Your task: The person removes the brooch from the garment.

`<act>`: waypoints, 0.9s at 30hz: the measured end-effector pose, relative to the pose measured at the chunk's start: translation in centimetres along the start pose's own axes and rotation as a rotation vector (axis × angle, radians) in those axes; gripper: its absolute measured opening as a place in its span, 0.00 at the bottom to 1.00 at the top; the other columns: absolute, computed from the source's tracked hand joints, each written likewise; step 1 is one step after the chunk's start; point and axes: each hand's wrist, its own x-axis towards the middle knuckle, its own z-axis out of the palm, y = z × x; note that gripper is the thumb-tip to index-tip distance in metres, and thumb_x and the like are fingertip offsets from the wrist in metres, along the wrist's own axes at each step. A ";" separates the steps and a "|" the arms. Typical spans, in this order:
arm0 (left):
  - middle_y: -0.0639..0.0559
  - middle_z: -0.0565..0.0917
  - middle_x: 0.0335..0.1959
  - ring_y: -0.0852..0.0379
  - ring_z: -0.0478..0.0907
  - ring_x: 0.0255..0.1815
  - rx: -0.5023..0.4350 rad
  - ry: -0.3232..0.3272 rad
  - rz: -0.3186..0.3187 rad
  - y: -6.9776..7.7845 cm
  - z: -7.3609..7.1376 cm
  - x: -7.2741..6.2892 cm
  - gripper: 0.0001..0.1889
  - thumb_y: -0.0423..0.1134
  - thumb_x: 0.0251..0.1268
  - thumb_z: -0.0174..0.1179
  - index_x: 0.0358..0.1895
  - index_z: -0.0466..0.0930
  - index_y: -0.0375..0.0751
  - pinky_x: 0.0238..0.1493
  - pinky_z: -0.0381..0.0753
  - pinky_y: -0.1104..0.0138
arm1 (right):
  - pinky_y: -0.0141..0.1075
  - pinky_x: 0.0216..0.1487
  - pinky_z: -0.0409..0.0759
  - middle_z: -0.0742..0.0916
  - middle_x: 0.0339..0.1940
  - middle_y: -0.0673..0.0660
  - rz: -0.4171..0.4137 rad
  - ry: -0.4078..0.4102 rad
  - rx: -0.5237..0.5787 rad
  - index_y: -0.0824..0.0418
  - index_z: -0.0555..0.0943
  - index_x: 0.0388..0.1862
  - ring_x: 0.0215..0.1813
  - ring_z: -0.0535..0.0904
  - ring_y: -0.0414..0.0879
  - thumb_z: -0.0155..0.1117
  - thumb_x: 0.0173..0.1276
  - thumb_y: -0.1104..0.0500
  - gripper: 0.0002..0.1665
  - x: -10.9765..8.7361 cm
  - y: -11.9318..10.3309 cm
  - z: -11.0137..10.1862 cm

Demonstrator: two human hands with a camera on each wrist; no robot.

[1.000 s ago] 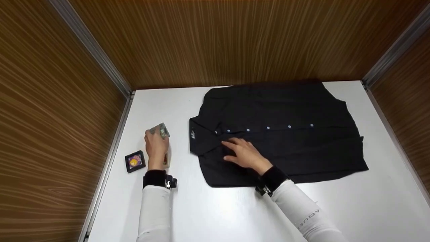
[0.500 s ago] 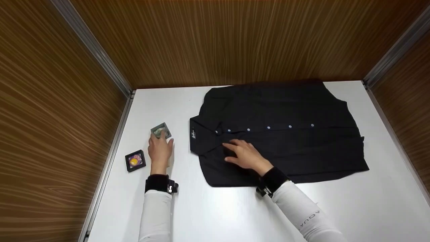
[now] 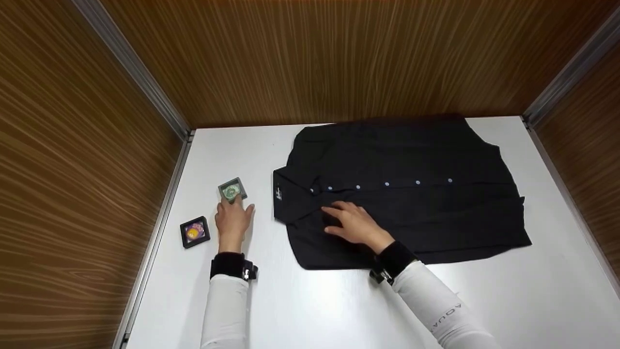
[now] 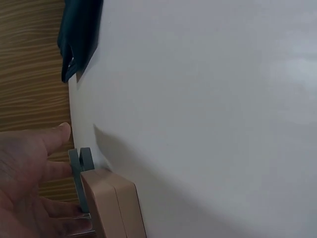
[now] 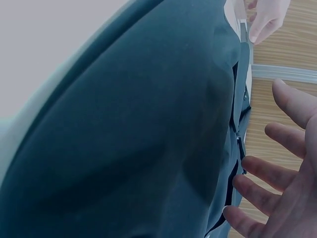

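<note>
In the head view my left hand point(image 3: 233, 221) reaches over the left part of the table, fingers extended, a fingertip at the near edge of a small grey-green framed case point(image 3: 232, 189) with a round green design. The left wrist view shows a beige box point(image 4: 121, 203) standing in front of that case; from the head camera the hand hides it. A black short-sleeved button-up shirt point(image 3: 416, 218) lies flat with its collar to the left. Over the shirt's chest, below the button row, is my right hand point(image 3: 356, 223), fingers spread and holding nothing.
A small black framed case point(image 3: 194, 232) with a purple and yellow picture lies left of my left hand. Wood-grain panels point(image 3: 310, 63) with metal corner rails bound the white table point(image 3: 310, 310) at the back and both sides.
My left hand has let go of the grey-green case and drawn back toward me, slightly to the right, uncovering its green design. The right hand and shirt stay as they were.
</note>
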 end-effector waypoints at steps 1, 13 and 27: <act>0.19 0.64 0.64 0.29 0.67 0.60 0.004 -0.004 0.001 0.1 -0.1 0.0 0.31 0.53 0.67 0.60 0.66 0.71 0.36 0.54 0.71 0.41 | 0.55 0.61 0.69 0.73 0.68 0.62 0.000 0.001 0.001 0.50 0.71 0.71 0.66 0.69 0.58 0.63 0.69 0.41 0.35 0.0 0.0 0.0; 0.19 0.62 0.65 0.27 0.66 0.60 0.024 -0.058 -0.002 0.3 -0.2 0.1 0.33 0.53 0.65 0.61 0.69 0.69 0.39 0.54 0.70 0.40 | 0.55 0.60 0.69 0.74 0.68 0.62 0.006 0.004 0.008 0.50 0.72 0.71 0.66 0.69 0.58 0.63 0.69 0.41 0.35 -0.2 0.1 0.1; 0.17 0.58 0.65 0.26 0.59 0.65 0.026 -0.116 -0.016 0.1 -0.5 -0.2 0.35 0.53 0.66 0.60 0.71 0.65 0.37 0.62 0.63 0.41 | 0.56 0.62 0.68 0.73 0.68 0.62 0.018 -0.007 0.007 0.51 0.71 0.71 0.67 0.68 0.58 0.63 0.69 0.41 0.35 -0.3 0.4 0.0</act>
